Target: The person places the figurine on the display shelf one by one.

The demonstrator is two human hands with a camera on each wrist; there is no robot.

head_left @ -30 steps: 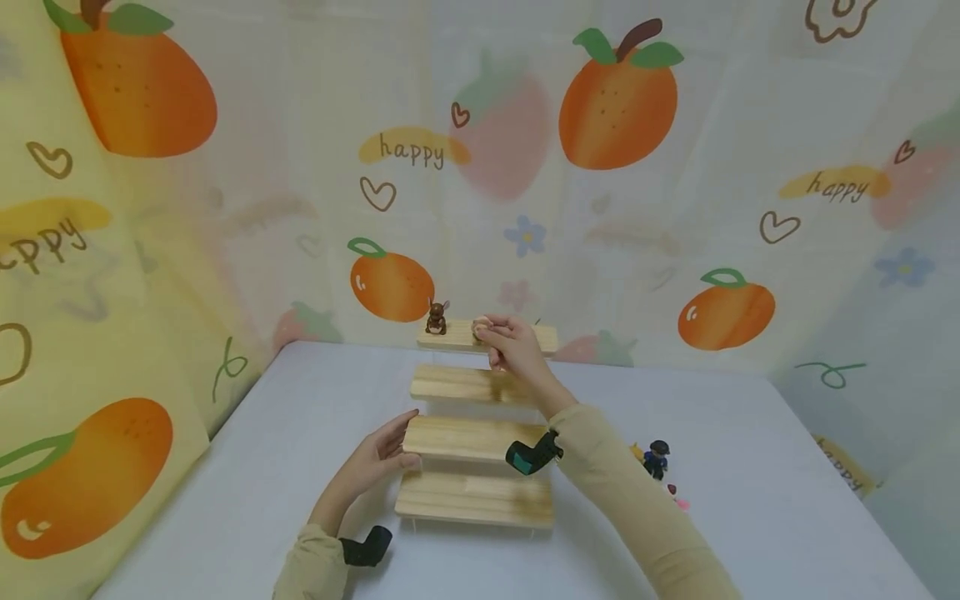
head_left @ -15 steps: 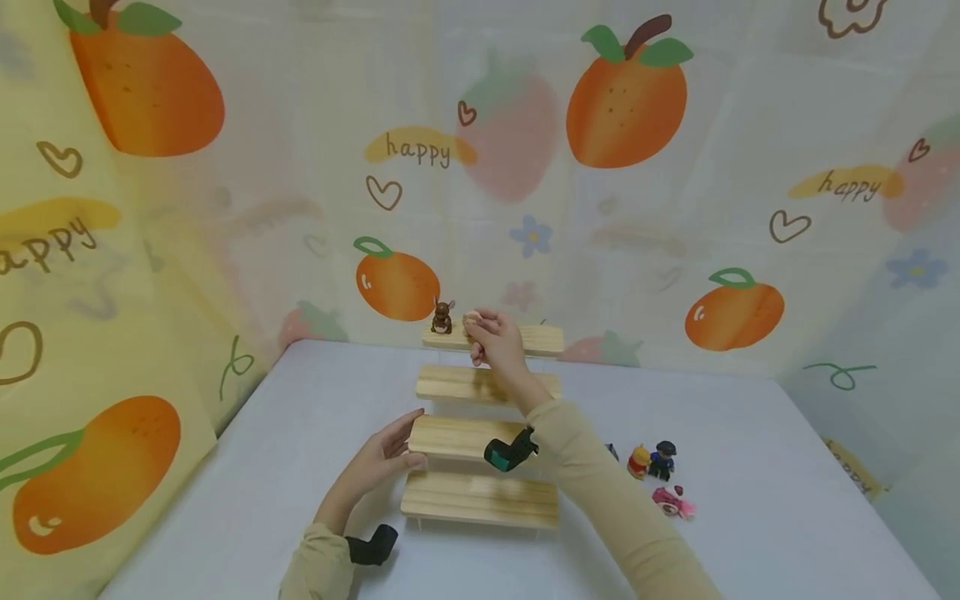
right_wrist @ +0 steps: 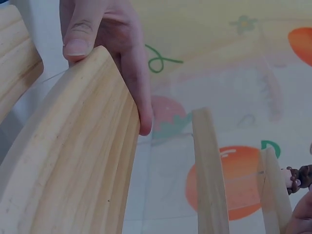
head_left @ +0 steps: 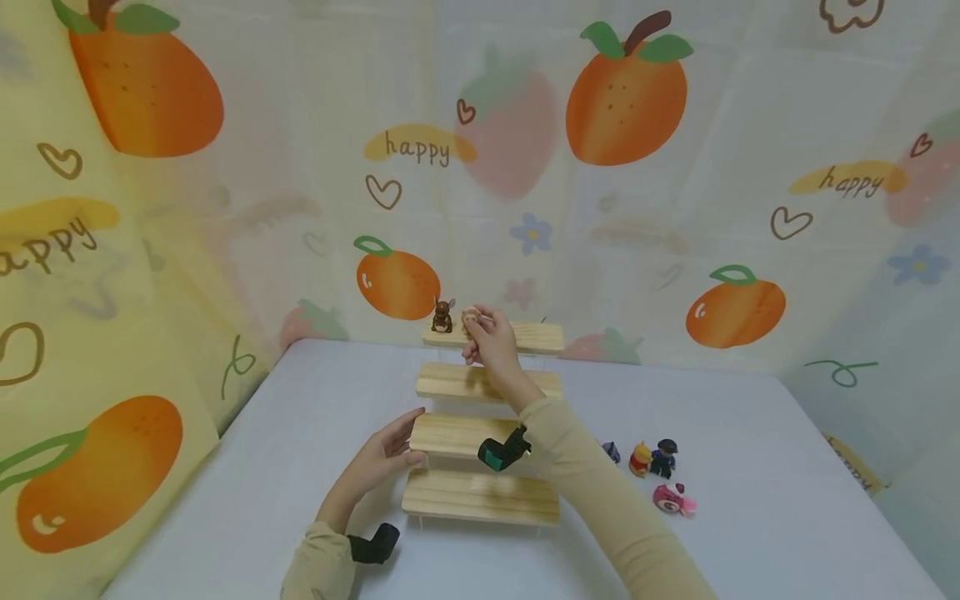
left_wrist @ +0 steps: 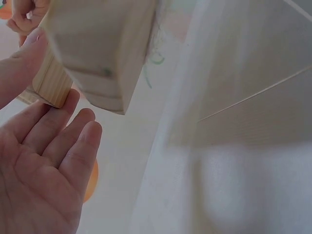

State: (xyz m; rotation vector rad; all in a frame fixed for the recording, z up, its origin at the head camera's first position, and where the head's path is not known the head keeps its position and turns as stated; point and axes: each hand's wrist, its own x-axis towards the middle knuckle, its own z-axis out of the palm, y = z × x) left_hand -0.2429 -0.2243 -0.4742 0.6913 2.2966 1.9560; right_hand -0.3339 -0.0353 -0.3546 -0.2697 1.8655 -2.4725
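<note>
In the head view my right hand (head_left: 493, 343) pinches a small pale figurine (head_left: 470, 317) over the top step of a wooden tiered shelf (head_left: 480, 496). The fingers partly cover it; whether its base touches the board cannot be told. Just left of it, a brown long-eared figurine (head_left: 442, 318) stands upright on the same step. My left hand (head_left: 381, 460) holds the left end of the second step from the front. In the right wrist view that hand's thumb (right_wrist: 78, 46) lies on the board's front edge, with a finger behind its back edge.
On the white table (head_left: 750, 442) right of the shelf are a figure in a dark cap (head_left: 664, 458), a yellow-and-red bear figurine (head_left: 640, 459), a pink toy (head_left: 670, 500) and a grey-blue toy (head_left: 611, 452) partly behind the right sleeve. A fruit-printed cloth (head_left: 630, 225) hangs behind.
My right hand has moved left along the top step with the pale figurine, nearer the brown one. The right forearm has uncovered more of the toys. My left hand keeps its place on the shelf.
</note>
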